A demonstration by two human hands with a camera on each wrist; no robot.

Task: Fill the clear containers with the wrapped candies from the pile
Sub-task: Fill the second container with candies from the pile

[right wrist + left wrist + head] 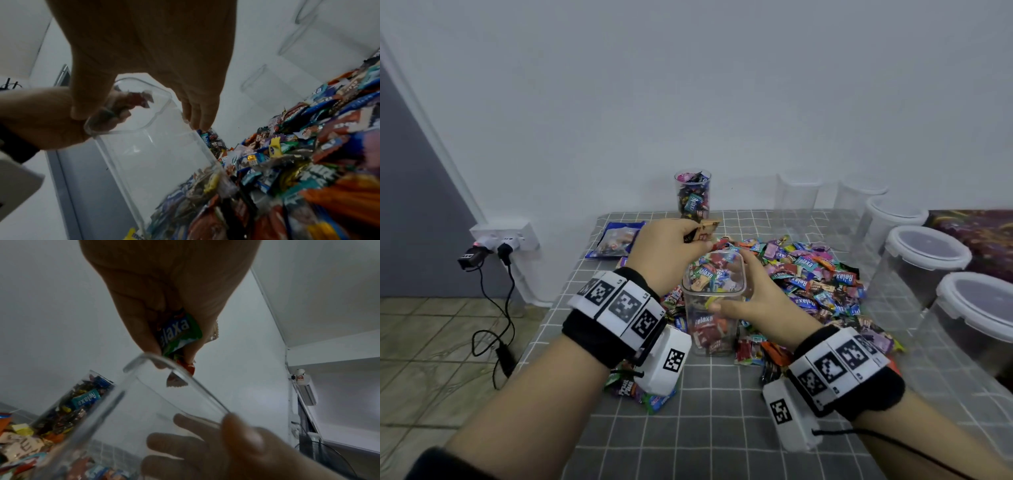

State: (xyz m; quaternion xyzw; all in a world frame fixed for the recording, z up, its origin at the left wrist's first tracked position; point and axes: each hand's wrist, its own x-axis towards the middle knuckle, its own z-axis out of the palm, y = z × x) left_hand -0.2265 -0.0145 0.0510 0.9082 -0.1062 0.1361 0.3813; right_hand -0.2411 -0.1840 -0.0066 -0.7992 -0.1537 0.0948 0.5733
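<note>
A clear square container [714, 301] stands on the grey checked table in front of the candy pile [818, 274], with a few wrapped candies in its bottom. My right hand [750, 291] grips it near the rim [127, 105], thumb on the near wall and fingers on the far side. My left hand [674, 246] hovers just over the container's open mouth and pinches several wrapped candies [179, 332], a green Relaxa wrapper among them. A full clear container [692, 195] stands at the back by the wall.
Several empty clear containers [796, 198] with white rims line the table's right side [924, 253]. A blue candy bag [616, 240] lies back left. A few candies [640, 394] lie under my left wrist. A wall socket with cables [500, 246] sits left of the table.
</note>
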